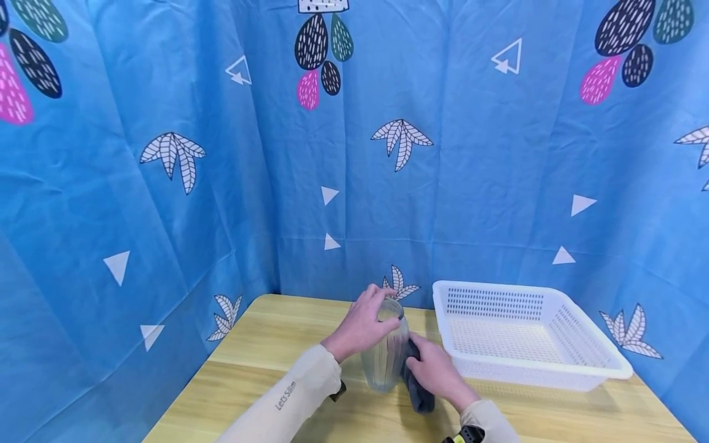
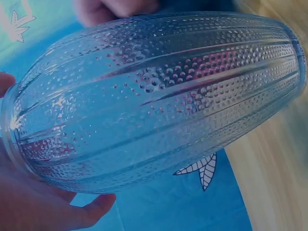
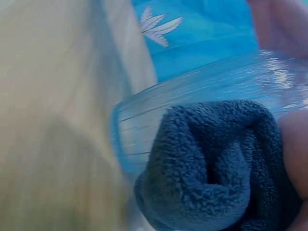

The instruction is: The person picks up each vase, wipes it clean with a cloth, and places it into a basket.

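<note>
A clear glass vase [image 1: 382, 366] with ribs and raised dots stands upright on the wooden table. My left hand [image 1: 362, 323] grips it around the neck, with fingers and thumb spread about the rim. In the left wrist view, the textured body of the vase [image 2: 159, 110] fills most of the picture. On the vase's right side, my right hand [image 1: 437, 372] holds a dark grey-blue cloth [image 1: 420, 391] against the glass. The right wrist view shows this fluffy cloth [image 3: 207, 163] bunched in folds, covering part of the vase.
To the right of my hands, a white perforated plastic basket [image 1: 537, 364] rests on the table [image 1: 293, 326]. Behind and to the left hangs a blue patterned curtain [image 1: 376, 203], close to the table's edges.
</note>
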`<state>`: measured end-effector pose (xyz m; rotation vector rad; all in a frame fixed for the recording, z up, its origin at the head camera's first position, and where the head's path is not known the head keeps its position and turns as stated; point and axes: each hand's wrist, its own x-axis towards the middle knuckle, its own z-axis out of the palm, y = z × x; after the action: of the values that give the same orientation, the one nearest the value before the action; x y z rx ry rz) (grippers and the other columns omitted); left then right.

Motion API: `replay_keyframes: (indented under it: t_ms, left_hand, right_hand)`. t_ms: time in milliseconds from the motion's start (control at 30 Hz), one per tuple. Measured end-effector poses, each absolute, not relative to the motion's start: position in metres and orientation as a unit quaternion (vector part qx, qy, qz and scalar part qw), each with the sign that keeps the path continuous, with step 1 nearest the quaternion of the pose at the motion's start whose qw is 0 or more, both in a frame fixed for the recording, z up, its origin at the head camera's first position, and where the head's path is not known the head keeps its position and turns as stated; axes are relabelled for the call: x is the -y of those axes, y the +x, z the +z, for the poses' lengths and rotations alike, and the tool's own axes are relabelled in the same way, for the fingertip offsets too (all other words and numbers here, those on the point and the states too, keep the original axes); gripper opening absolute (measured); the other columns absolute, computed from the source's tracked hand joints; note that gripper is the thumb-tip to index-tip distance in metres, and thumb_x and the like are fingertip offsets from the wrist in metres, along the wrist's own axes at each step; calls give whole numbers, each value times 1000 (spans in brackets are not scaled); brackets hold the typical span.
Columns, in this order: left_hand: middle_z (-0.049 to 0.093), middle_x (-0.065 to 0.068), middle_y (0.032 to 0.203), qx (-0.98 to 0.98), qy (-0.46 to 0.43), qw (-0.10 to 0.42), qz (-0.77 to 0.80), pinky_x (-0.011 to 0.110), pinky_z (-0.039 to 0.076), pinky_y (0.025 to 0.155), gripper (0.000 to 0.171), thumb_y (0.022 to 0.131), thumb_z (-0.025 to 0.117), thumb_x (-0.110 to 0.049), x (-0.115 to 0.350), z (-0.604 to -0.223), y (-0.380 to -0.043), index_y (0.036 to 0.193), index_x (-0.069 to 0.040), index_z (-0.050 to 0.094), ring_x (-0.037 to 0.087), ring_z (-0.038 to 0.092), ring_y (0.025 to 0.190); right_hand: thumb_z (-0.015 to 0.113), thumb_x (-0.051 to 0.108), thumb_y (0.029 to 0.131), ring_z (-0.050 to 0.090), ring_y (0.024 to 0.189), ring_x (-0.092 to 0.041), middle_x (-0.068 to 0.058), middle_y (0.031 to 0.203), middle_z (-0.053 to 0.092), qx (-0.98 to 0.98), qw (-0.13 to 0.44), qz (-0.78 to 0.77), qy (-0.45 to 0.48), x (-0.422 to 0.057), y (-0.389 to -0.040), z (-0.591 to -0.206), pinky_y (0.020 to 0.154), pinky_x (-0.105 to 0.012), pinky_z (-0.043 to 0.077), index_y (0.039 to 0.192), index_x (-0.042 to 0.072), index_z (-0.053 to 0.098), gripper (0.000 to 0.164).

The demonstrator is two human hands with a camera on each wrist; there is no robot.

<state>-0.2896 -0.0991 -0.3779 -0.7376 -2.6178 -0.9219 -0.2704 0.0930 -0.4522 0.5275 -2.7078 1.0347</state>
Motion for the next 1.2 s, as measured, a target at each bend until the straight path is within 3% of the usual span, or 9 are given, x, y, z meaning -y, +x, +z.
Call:
replay_keyframes:
  t_ms: [167, 367, 600, 800, 933, 1100, 1200]
  left_hand:
    - [49, -1, 123, 902, -251, 147, -319, 43, 42, 95, 58, 92, 60, -43, 98, -381, -290, 144, -20, 51, 17, 52, 108]
    - [48, 5, 115, 905, -237, 149, -319, 36, 39, 83, 67, 92, 58, -65, 96, -383, -290, 142, -19, 52, 16, 48, 87]
    - [45, 5, 113, 888, -250, 134, -361, 34, 41, 81, 63, 93, 65, -55, 96, -385, -293, 142, -18, 52, 17, 47, 93]
    - [46, 4, 116, 885, -251, 133, -369, 35, 42, 86, 62, 92, 66, -53, 98, -386, -293, 142, -18, 52, 18, 48, 100]
    - [48, 0, 120, 889, -246, 140, -359, 37, 44, 88, 64, 91, 65, -55, 100, -387, -294, 141, -18, 52, 19, 51, 103]
    - [52, -8, 132, 889, -227, 148, -368, 43, 47, 99, 73, 84, 65, -70, 103, -388, -292, 139, -23, 52, 17, 56, 119]
    - [55, -8, 138, 886, -220, 151, -378, 46, 46, 103, 76, 83, 64, -73, 105, -388, -290, 140, -24, 51, 17, 54, 126]
  right_hand:
    - [61, 3, 91, 62, 112, -28, -17, 136, 61, 888, 145, 402, 167, -95, -264, -423, 92, -49, 50, 146, 10, 53, 56]
    - [60, 1, 89, 61, 114, -30, -13, 140, 58, 876, 210, 387, 194, -95, -260, -397, 92, -50, 49, 147, 13, 52, 59]
    - [61, 4, 92, 59, 121, -32, -18, 138, 59, 897, 162, 372, 176, -93, -267, -417, 99, -51, 48, 146, 6, 52, 55]
    - [62, 7, 91, 65, 106, -28, -18, 120, 68, 920, 86, 330, 193, -93, -271, -452, 88, -48, 52, 132, 1, 63, 42]
    - [63, 7, 89, 66, 105, -28, -15, 116, 70, 922, 49, 317, 217, -93, -272, -468, 86, -48, 52, 126, 2, 66, 38]
    - [64, 4, 88, 64, 114, -31, -18, 125, 68, 911, 82, 352, 198, -96, -272, -470, 94, -51, 51, 135, 2, 62, 47]
    - [64, 3, 89, 62, 118, -30, -16, 131, 65, 901, 125, 380, 167, -96, -270, -460, 98, -50, 49, 140, 7, 60, 51]
